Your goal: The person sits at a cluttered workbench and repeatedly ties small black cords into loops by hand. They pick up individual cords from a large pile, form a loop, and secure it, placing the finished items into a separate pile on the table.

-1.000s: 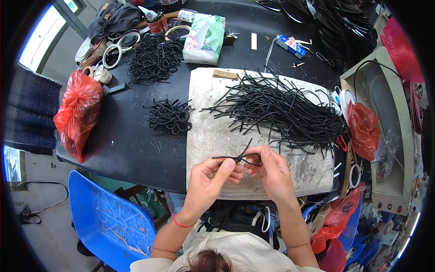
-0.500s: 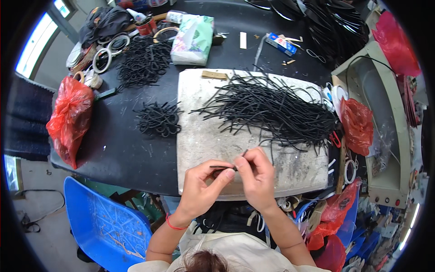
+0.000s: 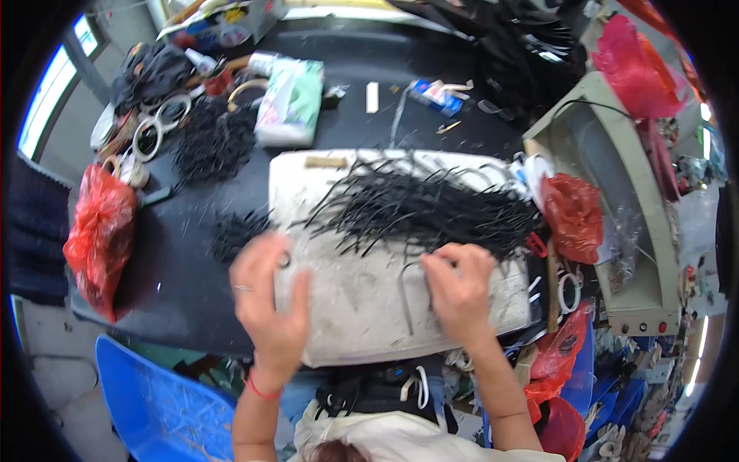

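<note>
R hand [image 3: 458, 289] pinching one black strip [image 3: 406, 296] off pile [image 3: 431, 212]; L hand [image 3: 269, 304] blurred, fingers spread, holding nothing. Best pulling singly w/ firm pinch.

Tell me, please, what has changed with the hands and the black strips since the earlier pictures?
The hands have parted: the left hand swung out to the left, open and blurred, while the right hand went toward the strip pile, pinching one bent black strip. The white board and red bag stayed put.
</note>
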`<act>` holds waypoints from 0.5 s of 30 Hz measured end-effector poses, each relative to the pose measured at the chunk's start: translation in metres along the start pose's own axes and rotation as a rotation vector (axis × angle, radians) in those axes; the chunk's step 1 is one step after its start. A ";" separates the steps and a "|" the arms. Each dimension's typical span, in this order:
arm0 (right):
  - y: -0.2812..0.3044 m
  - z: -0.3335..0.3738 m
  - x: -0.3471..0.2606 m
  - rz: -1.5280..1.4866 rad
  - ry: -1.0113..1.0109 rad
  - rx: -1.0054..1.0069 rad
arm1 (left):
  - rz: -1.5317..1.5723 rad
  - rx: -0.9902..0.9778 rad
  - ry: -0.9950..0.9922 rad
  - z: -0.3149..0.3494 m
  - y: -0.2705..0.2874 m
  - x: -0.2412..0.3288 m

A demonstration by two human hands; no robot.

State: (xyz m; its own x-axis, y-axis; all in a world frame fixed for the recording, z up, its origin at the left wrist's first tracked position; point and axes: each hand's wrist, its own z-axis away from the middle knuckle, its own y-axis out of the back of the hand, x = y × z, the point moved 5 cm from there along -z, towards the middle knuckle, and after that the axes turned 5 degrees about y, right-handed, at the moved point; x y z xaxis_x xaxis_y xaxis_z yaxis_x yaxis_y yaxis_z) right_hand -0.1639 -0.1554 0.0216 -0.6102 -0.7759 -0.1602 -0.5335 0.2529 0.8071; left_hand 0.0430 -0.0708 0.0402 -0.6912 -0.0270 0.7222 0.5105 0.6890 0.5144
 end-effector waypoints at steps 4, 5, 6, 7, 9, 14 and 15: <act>0.011 -0.014 -0.026 -0.118 0.109 0.079 | 0.778 -0.457 0.477 0.031 -0.062 0.014; 0.013 -0.014 -0.030 -0.171 0.096 0.092 | 0.944 -0.598 0.679 0.039 -0.070 0.011; 0.017 -0.017 -0.028 -0.201 0.113 0.128 | 0.965 -0.631 0.710 0.037 -0.072 0.014; 0.017 -0.014 -0.027 -0.281 0.067 0.085 | 0.969 -0.662 0.760 0.040 -0.071 0.014; 0.018 -0.012 -0.027 -0.443 -0.013 -0.008 | 0.951 -0.732 0.788 0.038 -0.069 0.016; 0.030 -0.014 -0.014 -0.256 -0.001 0.135 | 0.845 -0.862 0.764 0.045 -0.048 0.000; 0.028 -0.015 -0.016 -0.264 -0.056 0.139 | 0.868 -0.843 0.748 0.048 -0.045 -0.003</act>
State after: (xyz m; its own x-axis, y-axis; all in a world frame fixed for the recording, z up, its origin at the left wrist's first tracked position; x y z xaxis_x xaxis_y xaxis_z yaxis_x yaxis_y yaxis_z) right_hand -0.1605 -0.1446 0.0553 -0.4688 -0.7934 -0.3883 -0.7508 0.1263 0.6483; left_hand -0.0029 -0.0666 -0.0072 0.2870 -0.3790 0.8798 0.9564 0.0615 -0.2855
